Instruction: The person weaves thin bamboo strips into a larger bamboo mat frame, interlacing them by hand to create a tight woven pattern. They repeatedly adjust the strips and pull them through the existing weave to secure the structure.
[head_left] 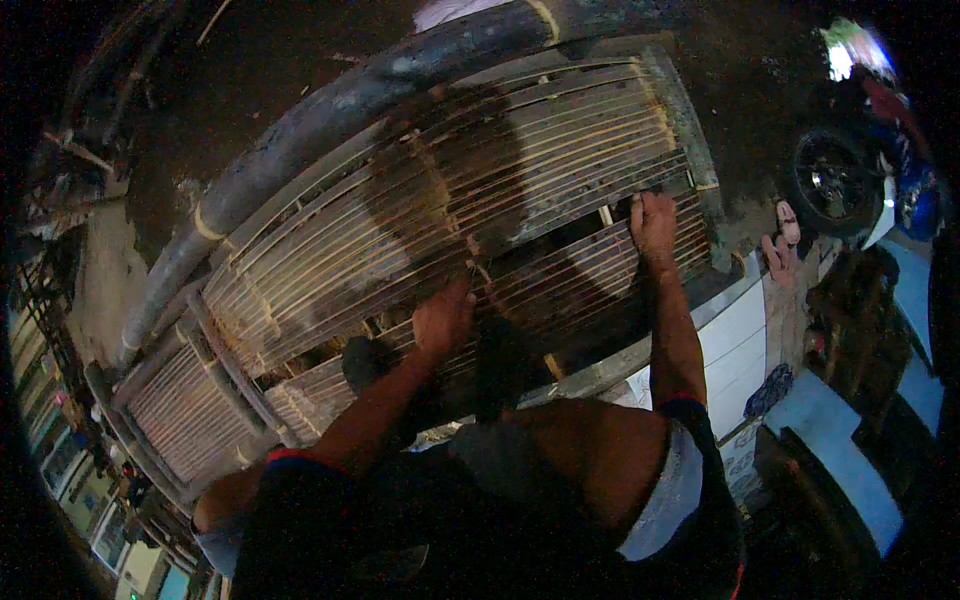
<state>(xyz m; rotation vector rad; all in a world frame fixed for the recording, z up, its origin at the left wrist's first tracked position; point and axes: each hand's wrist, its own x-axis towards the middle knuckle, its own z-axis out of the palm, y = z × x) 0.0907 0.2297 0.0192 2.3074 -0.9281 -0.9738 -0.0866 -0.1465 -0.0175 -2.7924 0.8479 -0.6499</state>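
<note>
Below me lies a long panel of thin, evenly spaced slats, which look like bamboo, tied across with pale bindings. My left hand is closed, low over the panel's middle beside a dark cross-binding; shadow hides what its fingers hold, if anything. Farther right, my right hand makes a fist against the slats near the panel's right end. Something small and dark shows at its knuckles, too unclear to name. Between the hands, a gap in the slats opens onto a dark space and a pale strip.
A thick grey pole curves along the panel's far side. At left stands a smaller slatted frame. To the right are white tiles, a person's bare feet, a motorbike wheel and light blue panels.
</note>
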